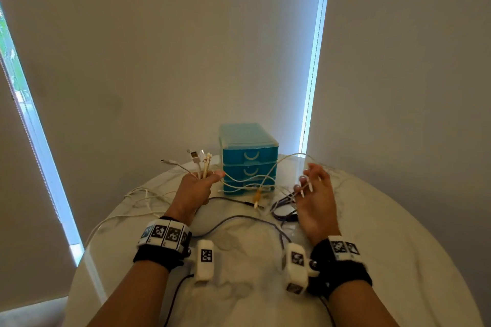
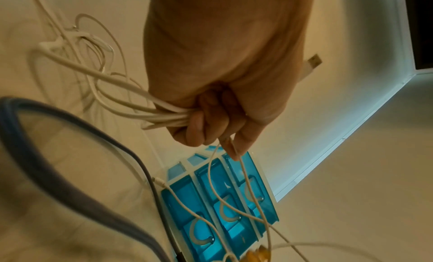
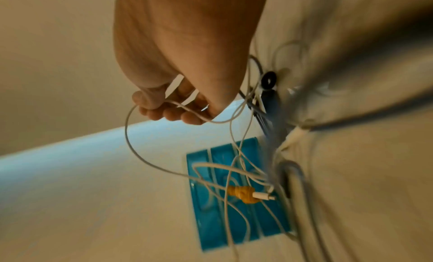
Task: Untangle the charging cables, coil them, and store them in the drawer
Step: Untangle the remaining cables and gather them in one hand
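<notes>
At centre frame in the head view, the left hand (image 1: 195, 188) grips a bunch of thin white charging cables (image 1: 249, 180), their plug ends fanning up above the fist. Only the left wrist view shows the fingers (image 2: 206, 118) curled tight round the bundle. The right hand (image 1: 314, 194) pinches one white strand, seen clearly in the right wrist view, where blur smears the dark grey cable (image 1: 239, 220). The blue plastic three-drawer box (image 1: 248, 156) stands behind on the white round table (image 1: 398, 247), drawers shut.
</notes>
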Demonstrator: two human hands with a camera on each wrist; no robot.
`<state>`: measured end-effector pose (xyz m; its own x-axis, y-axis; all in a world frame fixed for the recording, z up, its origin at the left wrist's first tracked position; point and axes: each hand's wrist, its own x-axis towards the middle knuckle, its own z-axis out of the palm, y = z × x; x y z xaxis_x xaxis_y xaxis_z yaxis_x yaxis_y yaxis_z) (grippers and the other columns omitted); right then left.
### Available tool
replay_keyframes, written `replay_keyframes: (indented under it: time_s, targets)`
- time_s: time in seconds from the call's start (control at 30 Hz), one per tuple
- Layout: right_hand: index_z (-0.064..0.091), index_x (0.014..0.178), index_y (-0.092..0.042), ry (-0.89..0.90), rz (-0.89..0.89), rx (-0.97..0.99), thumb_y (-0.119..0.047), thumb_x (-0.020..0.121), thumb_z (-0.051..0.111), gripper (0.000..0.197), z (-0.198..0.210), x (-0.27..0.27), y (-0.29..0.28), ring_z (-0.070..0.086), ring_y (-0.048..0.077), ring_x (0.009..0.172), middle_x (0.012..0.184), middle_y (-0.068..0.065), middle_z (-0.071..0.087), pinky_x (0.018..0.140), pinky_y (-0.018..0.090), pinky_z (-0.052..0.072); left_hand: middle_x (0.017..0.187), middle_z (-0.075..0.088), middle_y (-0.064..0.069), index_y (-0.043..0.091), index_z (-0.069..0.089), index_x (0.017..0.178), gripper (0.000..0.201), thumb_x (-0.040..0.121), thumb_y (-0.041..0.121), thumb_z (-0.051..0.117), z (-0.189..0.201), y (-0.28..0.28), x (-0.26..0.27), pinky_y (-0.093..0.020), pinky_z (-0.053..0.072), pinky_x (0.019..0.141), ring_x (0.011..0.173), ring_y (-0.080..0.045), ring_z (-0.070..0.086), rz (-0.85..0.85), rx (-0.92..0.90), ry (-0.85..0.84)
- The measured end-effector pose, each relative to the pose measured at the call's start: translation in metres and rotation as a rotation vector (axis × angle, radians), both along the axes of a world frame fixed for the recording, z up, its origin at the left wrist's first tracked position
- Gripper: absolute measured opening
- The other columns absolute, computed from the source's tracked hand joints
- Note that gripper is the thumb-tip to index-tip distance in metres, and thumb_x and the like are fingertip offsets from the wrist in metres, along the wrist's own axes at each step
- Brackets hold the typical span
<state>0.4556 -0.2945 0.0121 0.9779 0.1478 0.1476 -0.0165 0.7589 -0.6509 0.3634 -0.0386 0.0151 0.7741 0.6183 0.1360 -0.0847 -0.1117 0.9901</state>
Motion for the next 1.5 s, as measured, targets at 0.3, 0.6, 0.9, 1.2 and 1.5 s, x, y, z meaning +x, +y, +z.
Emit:
replay_keyframes:
  time_s: [0.3,0.6,0.9,1.2,1.5]
  targets:
    - [0.072,0.120,-0.023,-0.018,0.202,0.238,-0.022,0.108,0.058,0.018,-0.006,-0.003,-0.013,0.070,0.011,0.100,0.114,-0.007,0.073,0.091,0.031,0.055,0.109,0.071,-0.007,0.008,0.067,0.125,0.060,0.073,0.023,0.094,-0.007,0.005,0.000,-0.031,0.055,0.064,0.090,-0.022,0.068,0.025,0.130,0.174]
    - [0.080,0.125,-0.013,-0.112,0.435,-0.289,-0.031,0.105,0.068,0.030,-0.001,-0.040,0.043,0.059,0.013,0.078,0.088,0.005,0.064,0.075,0.030,0.051,0.100,0.081,0.020,0.041,0.082,0.109,0.032,0.081,0.054,0.088,0.014,-0.018,-0.019,-0.027,0.051,0.074,0.094,-0.004,0.070,-0.260,0.293,0.071]
    - [0.077,0.112,-0.021,-0.426,0.077,-0.851,-0.025,0.095,0.083,0.018,-0.010,-0.025,0.028,0.077,0.008,0.086,0.092,-0.002,0.082,0.083,0.028,0.063,0.063,0.049,0.002,0.023,0.086,0.104,0.011,0.098,0.025,0.077,0.012,-0.008,-0.013,-0.023,0.028,0.046,0.050,-0.009,0.032,0.047,-0.121,-0.287]
    - [0.081,0.092,-0.024,-0.272,-0.252,-0.945,-0.030,0.091,0.085,0.007,-0.009,0.002,-0.016,0.070,0.010,0.064,0.071,-0.009,0.075,0.067,0.028,0.059,0.051,0.030,0.011,0.003,0.072,0.133,0.035,0.106,0.024,0.064,0.011,0.025,-0.018,-0.020,0.022,0.037,0.041,-0.005,0.024,0.087,-0.483,-0.402]
    - [0.069,0.126,-0.010,0.032,0.155,-0.112,-0.011,0.101,0.052,0.030,0.002,-0.005,-0.006,0.060,0.016,0.080,0.083,0.000,0.062,0.083,0.035,0.044,0.061,0.050,0.006,0.017,0.072,0.116,0.034,0.089,-0.002,0.075,0.013,-0.002,-0.013,-0.022,0.033,0.044,0.049,-0.009,0.038,0.009,-0.162,-0.165]
